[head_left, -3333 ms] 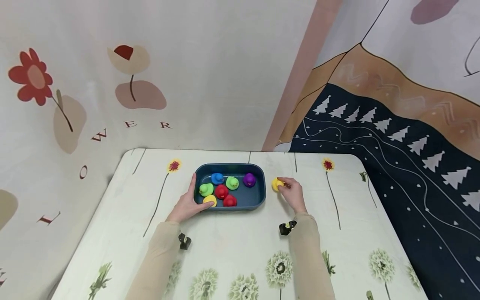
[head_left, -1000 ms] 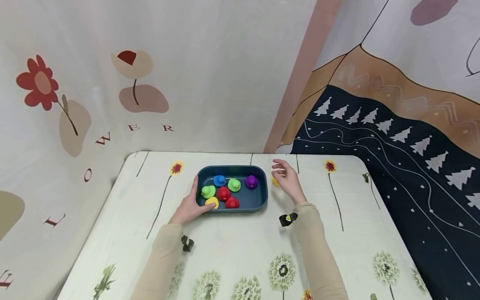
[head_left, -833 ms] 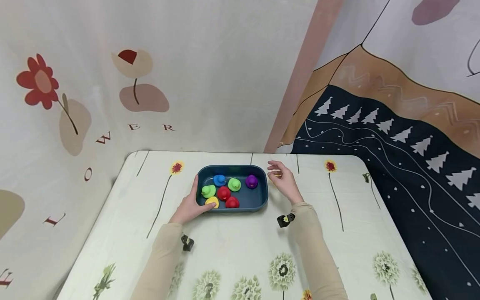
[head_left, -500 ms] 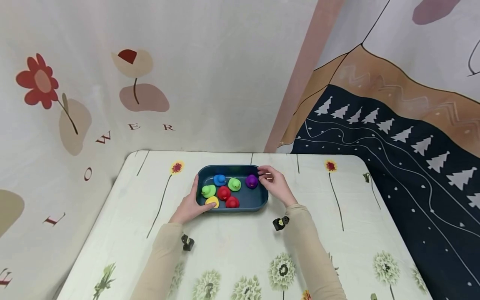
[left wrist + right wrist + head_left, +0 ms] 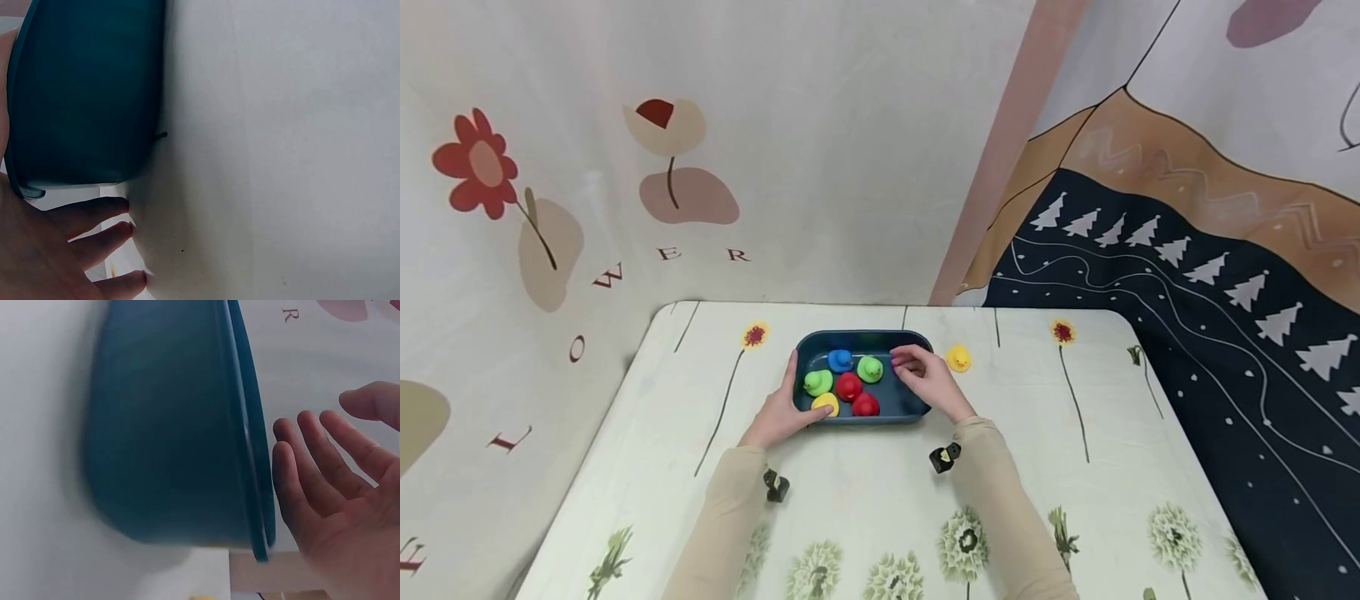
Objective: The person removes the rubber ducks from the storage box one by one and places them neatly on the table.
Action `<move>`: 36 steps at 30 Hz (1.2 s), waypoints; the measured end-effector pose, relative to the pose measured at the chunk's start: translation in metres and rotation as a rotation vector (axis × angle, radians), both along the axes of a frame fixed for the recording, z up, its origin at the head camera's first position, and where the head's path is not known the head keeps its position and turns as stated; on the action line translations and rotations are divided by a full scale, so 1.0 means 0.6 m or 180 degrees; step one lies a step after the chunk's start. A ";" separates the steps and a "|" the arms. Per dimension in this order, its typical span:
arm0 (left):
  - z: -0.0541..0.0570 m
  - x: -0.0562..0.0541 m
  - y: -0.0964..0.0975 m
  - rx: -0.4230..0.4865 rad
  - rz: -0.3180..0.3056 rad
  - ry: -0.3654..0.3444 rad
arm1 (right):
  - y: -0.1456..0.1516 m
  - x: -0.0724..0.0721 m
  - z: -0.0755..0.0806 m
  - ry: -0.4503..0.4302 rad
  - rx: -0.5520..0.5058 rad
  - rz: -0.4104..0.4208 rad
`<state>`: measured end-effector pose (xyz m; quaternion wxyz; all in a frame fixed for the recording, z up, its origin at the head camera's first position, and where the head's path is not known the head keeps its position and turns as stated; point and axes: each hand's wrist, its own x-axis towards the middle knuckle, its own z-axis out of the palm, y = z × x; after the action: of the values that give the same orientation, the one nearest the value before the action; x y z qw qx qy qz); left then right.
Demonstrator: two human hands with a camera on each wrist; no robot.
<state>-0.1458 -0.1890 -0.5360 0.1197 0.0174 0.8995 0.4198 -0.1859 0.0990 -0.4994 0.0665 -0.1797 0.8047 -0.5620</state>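
Note:
A dark blue tray [image 5: 887,410] holds several small rubber ducks. Inside are a blue duck [image 5: 840,360], two green ducks [image 5: 869,369], two red ducks [image 5: 848,387] and a yellow duck [image 5: 824,404]. My left hand [image 5: 777,412] holds the tray's left end, its thumb over the front rim by the yellow duck. My right hand [image 5: 928,379] hovers over the tray's right end, and only a sliver of the purple duck [image 5: 895,360] shows past its fingertips. In the right wrist view, the right hand's fingers [image 5: 331,462] are spread loosely with nothing between them.
Another yellow duck [image 5: 958,358] sits on the table just right of the tray. A white flower-print cloth [image 5: 865,492] covers the table. Behind it hang a pale curtain [image 5: 820,192] and a dark tree-print cloth [image 5: 1150,308].
My right hand has released the yellow duck on the table right of the tray and moved left over the tray, now mostly covering the purple duck. My left hand stays on the tray.

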 end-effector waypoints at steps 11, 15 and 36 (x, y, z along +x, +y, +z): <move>-0.002 0.000 -0.002 0.0009 0.0006 0.0001 | -0.035 0.017 -0.001 -0.0033 0.0111 0.0426; -0.003 0.001 -0.001 -0.0004 0.0003 0.0006 | -0.046 0.011 -0.024 -0.0129 0.0233 0.0523; -0.001 -0.001 0.000 -0.0028 0.0004 0.0036 | -0.049 0.003 -0.038 -0.0446 0.0228 0.0704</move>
<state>-0.1465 -0.1890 -0.5365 0.1145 0.0186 0.9020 0.4158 -0.1838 0.0694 -0.5222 0.1904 -0.2252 0.7928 -0.5333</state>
